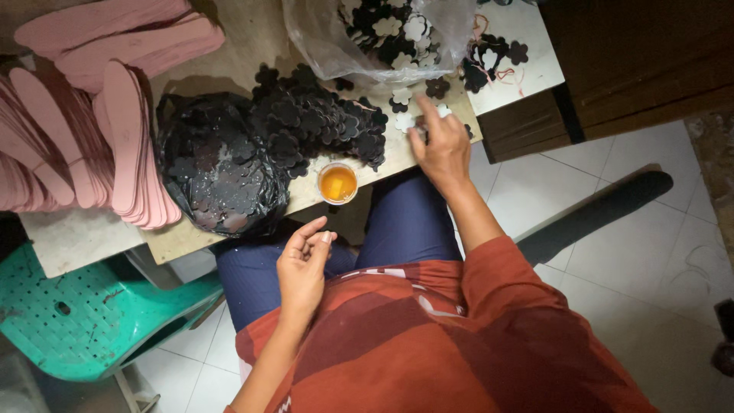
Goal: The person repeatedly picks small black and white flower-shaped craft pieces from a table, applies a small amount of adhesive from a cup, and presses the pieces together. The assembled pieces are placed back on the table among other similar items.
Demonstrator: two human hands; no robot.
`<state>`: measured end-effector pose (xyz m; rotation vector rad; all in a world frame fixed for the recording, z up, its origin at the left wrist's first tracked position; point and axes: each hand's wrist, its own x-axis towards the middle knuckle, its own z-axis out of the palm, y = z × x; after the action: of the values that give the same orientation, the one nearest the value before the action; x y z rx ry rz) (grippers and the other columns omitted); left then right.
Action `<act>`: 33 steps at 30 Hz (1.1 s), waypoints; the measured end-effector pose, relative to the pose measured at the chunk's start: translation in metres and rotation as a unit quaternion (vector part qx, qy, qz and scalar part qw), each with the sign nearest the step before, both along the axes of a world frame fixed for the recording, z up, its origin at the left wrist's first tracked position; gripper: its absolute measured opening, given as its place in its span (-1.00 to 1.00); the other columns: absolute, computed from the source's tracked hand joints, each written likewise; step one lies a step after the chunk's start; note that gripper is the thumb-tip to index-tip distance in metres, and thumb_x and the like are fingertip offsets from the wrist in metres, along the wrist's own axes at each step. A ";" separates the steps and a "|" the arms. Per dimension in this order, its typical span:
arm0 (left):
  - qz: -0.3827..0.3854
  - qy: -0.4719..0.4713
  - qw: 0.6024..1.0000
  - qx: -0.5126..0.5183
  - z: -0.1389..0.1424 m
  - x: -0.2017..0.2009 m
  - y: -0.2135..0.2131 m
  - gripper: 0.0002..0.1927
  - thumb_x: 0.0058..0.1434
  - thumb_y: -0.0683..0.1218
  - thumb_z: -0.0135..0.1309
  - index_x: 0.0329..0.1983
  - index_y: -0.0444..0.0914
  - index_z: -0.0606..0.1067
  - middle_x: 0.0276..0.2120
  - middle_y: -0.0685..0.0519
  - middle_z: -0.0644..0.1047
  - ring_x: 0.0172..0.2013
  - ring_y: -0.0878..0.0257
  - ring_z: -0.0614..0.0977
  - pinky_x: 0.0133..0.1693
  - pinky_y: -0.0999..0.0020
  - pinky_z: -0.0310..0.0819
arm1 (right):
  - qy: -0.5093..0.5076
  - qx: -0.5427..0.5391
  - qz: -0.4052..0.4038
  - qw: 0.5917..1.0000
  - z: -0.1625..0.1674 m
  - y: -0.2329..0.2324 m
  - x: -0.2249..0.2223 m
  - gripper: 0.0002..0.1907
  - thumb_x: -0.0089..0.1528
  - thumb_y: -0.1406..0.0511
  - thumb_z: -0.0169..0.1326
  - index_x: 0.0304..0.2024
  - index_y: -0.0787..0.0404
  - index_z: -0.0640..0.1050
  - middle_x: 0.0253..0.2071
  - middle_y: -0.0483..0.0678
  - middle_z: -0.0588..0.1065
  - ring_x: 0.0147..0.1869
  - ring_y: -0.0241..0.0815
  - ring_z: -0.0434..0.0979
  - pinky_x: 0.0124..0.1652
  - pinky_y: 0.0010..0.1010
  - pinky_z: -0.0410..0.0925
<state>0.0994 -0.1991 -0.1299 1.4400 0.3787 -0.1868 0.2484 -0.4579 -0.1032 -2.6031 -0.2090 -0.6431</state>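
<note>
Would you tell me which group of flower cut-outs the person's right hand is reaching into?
The right hand reaches into the few loose flower cut-outs by the clear bag, not the big black flower pile left of it.

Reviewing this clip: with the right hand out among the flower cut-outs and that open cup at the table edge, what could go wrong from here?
The small open cup of amber liquid sits right at the table edge, between both hands; a sweep of the right hand or left hand might tip it onto the lap. The heap of dark flower cut-outs lies close beside the cup, so pieces could slide in.
</note>
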 end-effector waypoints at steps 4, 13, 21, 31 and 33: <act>-0.002 0.002 1.000 0.010 0.000 -0.001 0.002 -0.69 0.35 -0.18 0.11 0.15 -0.29 0.54 -0.22 0.09 0.65 -0.33 0.50 0.51 -0.26 0.58 0.41 | -0.012 -0.062 0.029 0.998 0.000 0.015 0.002 -0.26 0.16 0.28 0.34 0.38 0.15 0.38 -0.18 0.02 0.58 -0.20 0.02 0.46 -0.12 -0.18 0.38; -0.001 -0.004 1.000 -0.003 -0.002 -0.012 0.005 -0.69 0.35 -0.18 0.10 0.15 -0.29 0.53 -0.22 0.09 0.65 -0.28 0.49 0.55 -0.22 0.59 0.43 | 0.025 0.088 0.019 0.996 -0.002 0.026 -0.005 -0.14 0.13 0.45 0.35 0.45 0.10 0.30 -0.22 -0.06 0.55 -0.09 -0.13 0.53 -0.03 -0.26 0.41; -0.027 -0.031 0.994 -0.105 -0.002 -0.018 0.001 -0.60 0.26 -0.22 0.14 0.18 -0.31 0.45 -0.04 0.10 0.60 -0.10 0.48 0.61 -0.07 0.58 0.53 | 0.302 0.381 0.203 0.850 0.030 0.067 -0.107 -0.04 0.11 0.51 0.31 0.50 0.11 0.19 -0.01 -0.06 0.50 -0.20 -0.43 0.49 -0.16 -0.56 0.44; 0.050 0.014 0.994 -0.100 -0.011 -0.025 0.043 -0.77 0.37 -0.12 0.10 0.01 -0.35 0.52 -0.24 0.01 0.64 -0.29 0.33 0.67 -0.23 0.46 0.61 | 0.121 0.081 0.240 0.960 0.028 0.104 -0.109 -0.33 0.14 0.20 0.41 0.25 0.18 0.46 0.23 0.08 0.44 0.22 0.07 0.49 0.18 -0.16 0.39; 0.075 0.026 0.990 -0.113 -0.010 -0.025 0.050 -0.79 0.35 -0.13 0.11 -0.02 -0.34 0.51 -0.25 0.00 0.64 -0.31 0.31 0.67 -0.24 0.43 0.63 | 0.058 -0.004 0.235 0.970 0.021 0.113 -0.097 -0.43 0.13 0.13 0.41 0.12 0.20 0.56 0.32 0.14 0.37 0.38 0.22 0.35 0.29 -0.05 0.30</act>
<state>0.0744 -0.1487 -0.1394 1.1799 0.4909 -0.1411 0.1518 -0.3454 -0.0818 -2.4537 -0.7620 -0.3189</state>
